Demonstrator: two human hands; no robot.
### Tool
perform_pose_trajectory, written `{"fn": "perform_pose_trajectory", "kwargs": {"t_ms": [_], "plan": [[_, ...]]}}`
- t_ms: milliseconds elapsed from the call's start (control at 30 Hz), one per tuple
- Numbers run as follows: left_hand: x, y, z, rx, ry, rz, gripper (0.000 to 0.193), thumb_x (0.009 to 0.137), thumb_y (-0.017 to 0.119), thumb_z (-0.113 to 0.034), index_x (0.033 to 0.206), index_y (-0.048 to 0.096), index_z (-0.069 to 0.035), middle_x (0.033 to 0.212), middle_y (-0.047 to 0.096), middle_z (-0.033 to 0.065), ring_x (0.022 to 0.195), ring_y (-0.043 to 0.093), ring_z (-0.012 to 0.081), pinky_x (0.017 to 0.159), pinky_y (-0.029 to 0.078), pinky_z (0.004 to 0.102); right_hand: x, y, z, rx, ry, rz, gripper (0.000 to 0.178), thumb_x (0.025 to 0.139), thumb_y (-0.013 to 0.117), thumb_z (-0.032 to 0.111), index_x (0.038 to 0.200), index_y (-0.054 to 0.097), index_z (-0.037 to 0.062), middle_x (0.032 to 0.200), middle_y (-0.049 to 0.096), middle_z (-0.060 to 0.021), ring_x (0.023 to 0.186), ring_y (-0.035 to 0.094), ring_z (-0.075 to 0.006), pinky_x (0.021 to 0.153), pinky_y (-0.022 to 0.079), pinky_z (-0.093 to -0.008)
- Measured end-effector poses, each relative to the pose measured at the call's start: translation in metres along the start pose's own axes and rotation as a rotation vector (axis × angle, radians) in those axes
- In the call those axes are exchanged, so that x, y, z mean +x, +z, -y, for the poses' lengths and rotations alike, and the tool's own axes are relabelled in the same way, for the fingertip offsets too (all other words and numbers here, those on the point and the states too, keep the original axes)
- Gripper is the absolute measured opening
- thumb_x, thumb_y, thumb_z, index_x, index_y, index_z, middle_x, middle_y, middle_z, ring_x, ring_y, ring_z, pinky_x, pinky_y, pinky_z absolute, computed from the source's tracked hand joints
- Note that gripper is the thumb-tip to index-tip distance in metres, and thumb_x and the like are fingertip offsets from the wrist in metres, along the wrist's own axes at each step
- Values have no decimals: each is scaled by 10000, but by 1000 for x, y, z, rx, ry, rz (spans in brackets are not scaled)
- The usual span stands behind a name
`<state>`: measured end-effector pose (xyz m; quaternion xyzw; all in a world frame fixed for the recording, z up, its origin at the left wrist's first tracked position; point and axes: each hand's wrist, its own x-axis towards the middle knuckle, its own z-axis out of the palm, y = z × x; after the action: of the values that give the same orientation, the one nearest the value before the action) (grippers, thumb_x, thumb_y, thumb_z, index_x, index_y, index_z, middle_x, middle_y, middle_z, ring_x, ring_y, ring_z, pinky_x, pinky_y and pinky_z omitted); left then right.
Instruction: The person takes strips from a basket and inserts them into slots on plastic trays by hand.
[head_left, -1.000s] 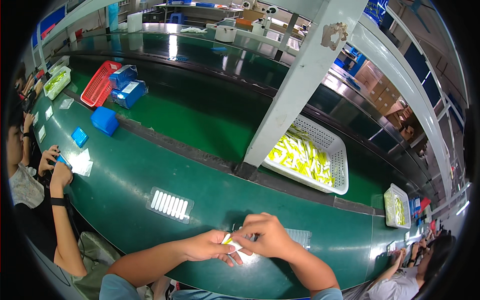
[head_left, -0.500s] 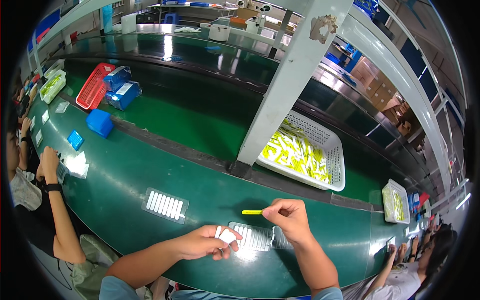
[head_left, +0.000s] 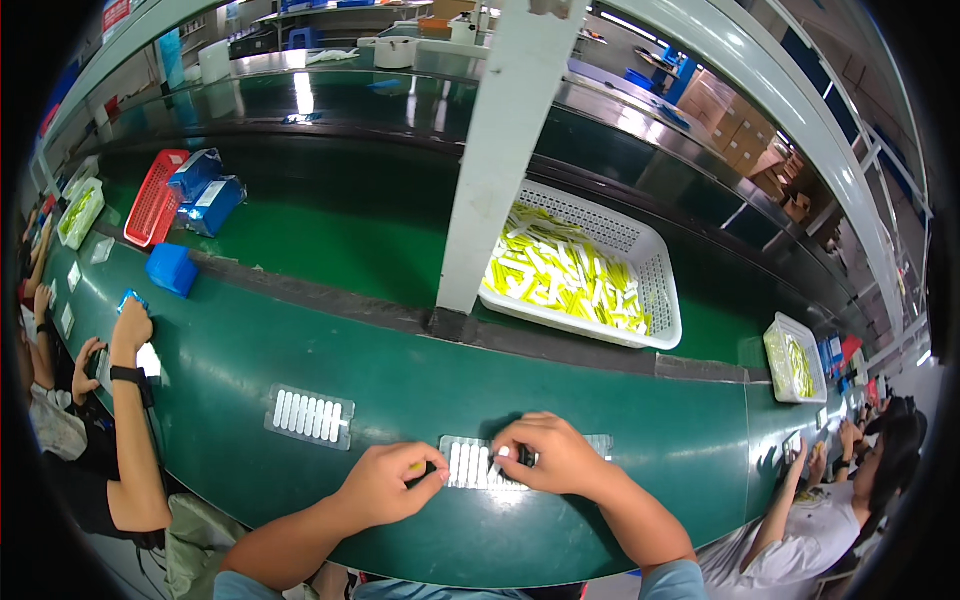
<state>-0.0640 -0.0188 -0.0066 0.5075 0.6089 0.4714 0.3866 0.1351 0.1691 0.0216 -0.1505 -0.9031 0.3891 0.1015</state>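
Observation:
Before me lies a clear plastic blister tray [head_left: 447, 482] with white flat sticks [head_left: 466, 463] side by side in its slots. My right hand [head_left: 548, 455] is over the tray's right part, its fingers closed on a white stick [head_left: 503, 453] whose end shows by the fingertips. Beside the tray's left end my left hand [head_left: 392, 485] is closed, thumb and fingers pinched. A bit of a yellow stick [head_left: 416, 468] shows between them; the rest is hidden. Further left lies a second clear tray [head_left: 308, 416] filled with white sticks.
A white basket [head_left: 664, 290] of yellow and white sticks stands beyond the green table, right of a white post [head_left: 500, 170]. A red basket [head_left: 153, 200], blue packs [head_left: 212, 205] and a blue box [head_left: 172, 268] are at left. Co-workers sit on both sides; one's hand [head_left: 132, 328] reaches over the table.
My right hand has come down and left onto the tray, now with a white stick instead of the yellow one. More slots look filled. My left hand has turned and closed. The view has shifted.

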Motion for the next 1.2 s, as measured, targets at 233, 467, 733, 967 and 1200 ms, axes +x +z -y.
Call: {"fn": "perform_pose_trajectory", "kwargs": {"t_ms": [233, 467, 733, 967, 1200], "plan": [[-1, 4, -4, 460, 224, 28, 179, 805, 822, -207, 957, 762, -135, 756, 706, 21, 583, 655, 194, 532, 515, 289, 3, 0, 5, -137, -51, -48, 309, 795, 793, 197, 1068, 695, 92, 716, 576, -15, 705, 581, -221, 697, 429, -348], [2, 5, -4, 431, 175, -5, 182, 803, 822, -221, 952, 761, -134, 777, 719, 31, 601, 664, 196, 534, 516, 290, -29, 34, 20, -275, -212, -151, 99, 817, 780, 209, 862, 741, 131, 696, 577, 7, 675, 547, -185, 677, 377, -334], [2, 6, -5, 503, 179, 32, 154, 840, 787, -244, 939, 730, -140, 734, 692, 1, 586, 648, 185, 504, 488, 298, -33, 49, 24, -357, -193, -172, 145, 799, 785, 199, 931, 758, 146, 704, 530, 44, 676, 499, -149, 667, 338, -316], [2, 5, 4, 497, 194, 35, 178, 839, 786, -251, 973, 719, -156, 671, 630, -10, 560, 618, 186, 487, 470, 312, -30, 36, 13, -308, -296, -158, 168, 750, 832, 189, 906, 777, 160, 681, 455, 57, 640, 442, -133, 647, 294, -312], [2, 2, 1, 513, 188, 55, 200, 837, 790, -262, 997, 724, -161, 673, 626, -7, 561, 615, 180, 486, 469, 308, -28, 43, 14, -304, -285, -164, 208, 744, 834, 171, 943, 776, 156, 701, 475, 57, 645, 445, -133, 644, 303, -306]]}}
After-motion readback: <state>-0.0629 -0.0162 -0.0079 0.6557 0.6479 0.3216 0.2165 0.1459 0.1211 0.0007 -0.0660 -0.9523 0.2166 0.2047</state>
